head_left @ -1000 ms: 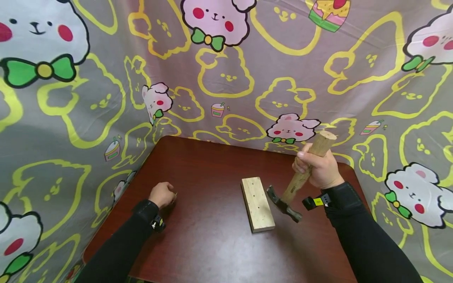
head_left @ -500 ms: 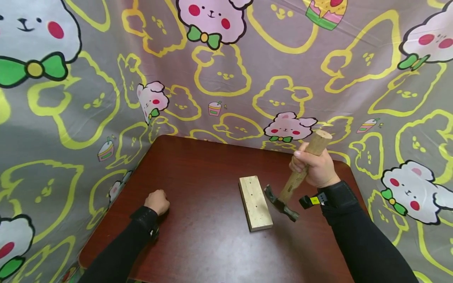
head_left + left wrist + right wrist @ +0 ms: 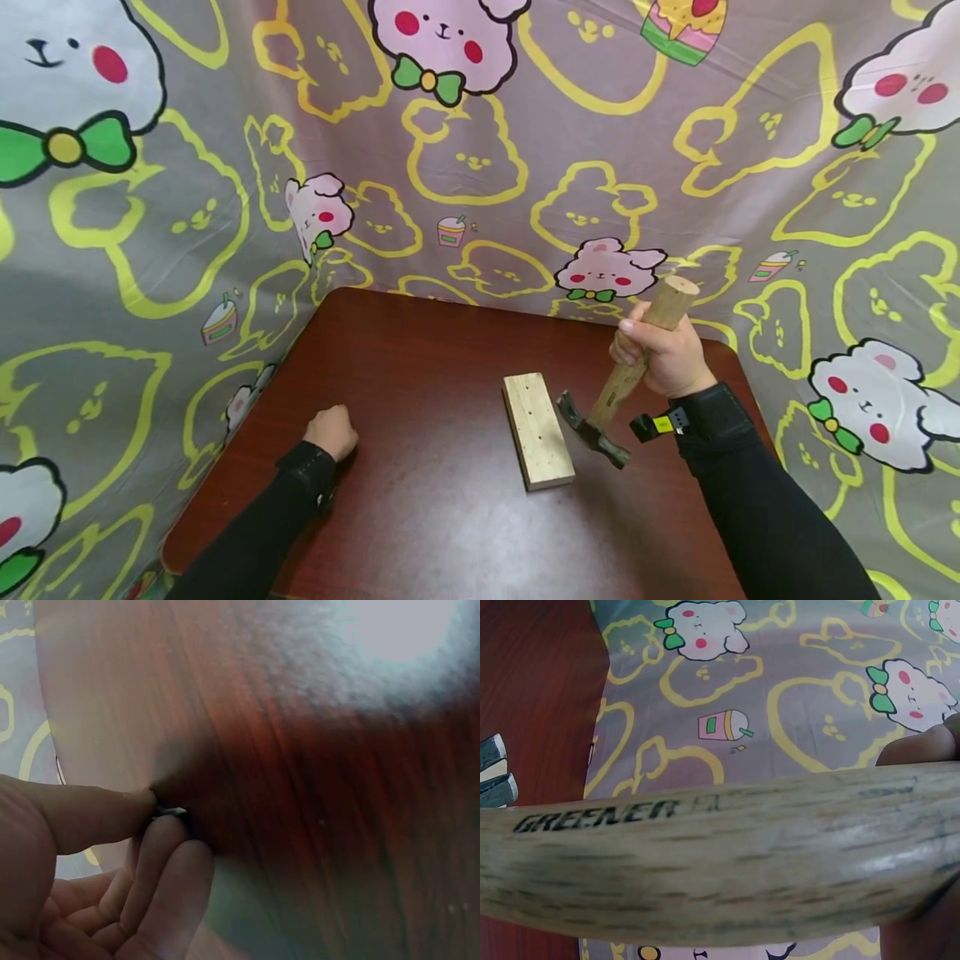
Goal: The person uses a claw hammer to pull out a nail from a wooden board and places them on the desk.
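My right hand (image 3: 672,357) grips the wooden handle of a claw hammer (image 3: 617,392). The hammer's dark metal head (image 3: 592,432) points down, close beside the right side of a pale wooden block (image 3: 538,432). Several small dark dots run along the block's top. In the right wrist view the handle (image 3: 705,862) fills the width, with "GREENER" printed on it. Far to the left, my left hand (image 3: 332,432) is low over the table. Its thumb and fingers pinch a small shiny metal piece (image 3: 172,812), mostly hidden by the fingertips.
The dark red-brown table (image 3: 420,358) has rounded corners. A grey cloth (image 3: 465,117) with cartoon animals hangs behind it and on both sides. A bright reflection lies on the table's near part.
The left hand has drawn back slightly to the left and turned, so its fingers now face away from the head camera. The right hand keeps holding the hammer beside the block; the view shifts slightly.
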`<state>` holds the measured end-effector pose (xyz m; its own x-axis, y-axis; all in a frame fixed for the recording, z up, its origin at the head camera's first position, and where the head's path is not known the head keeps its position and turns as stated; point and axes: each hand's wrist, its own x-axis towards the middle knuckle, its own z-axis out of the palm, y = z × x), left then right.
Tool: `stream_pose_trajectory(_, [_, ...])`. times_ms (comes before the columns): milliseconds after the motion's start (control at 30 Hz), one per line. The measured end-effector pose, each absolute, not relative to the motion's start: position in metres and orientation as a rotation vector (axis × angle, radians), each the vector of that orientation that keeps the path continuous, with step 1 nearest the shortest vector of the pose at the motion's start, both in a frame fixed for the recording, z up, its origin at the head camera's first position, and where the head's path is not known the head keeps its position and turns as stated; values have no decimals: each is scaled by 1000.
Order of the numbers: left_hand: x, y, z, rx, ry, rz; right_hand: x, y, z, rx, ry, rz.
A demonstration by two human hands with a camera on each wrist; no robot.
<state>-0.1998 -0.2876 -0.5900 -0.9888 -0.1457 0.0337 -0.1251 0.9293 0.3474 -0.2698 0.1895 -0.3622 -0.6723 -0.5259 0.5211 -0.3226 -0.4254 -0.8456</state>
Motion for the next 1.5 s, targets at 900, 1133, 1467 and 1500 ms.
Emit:
stream_pose_trajectory(900, [-243, -175, -502, -233, -2923, -1128, -259, 191, -349, -1313, 1538, -2177])
stream_pose_trajectory(1133, [-253, -128, -477, -700, -2909, -1206, -257, 185, -346, -1350, 1442, -2180])
stream_pose_trajectory(1467, [-256, -75, -469, -1165, -2897, -1269, -252, 174, -341, -1376, 1312, -2154])
stream_pose_trajectory(1500, [-255, -71, -469, -1191, -2898, -1288, -252, 173, -340, -1383, 1316, -2145])
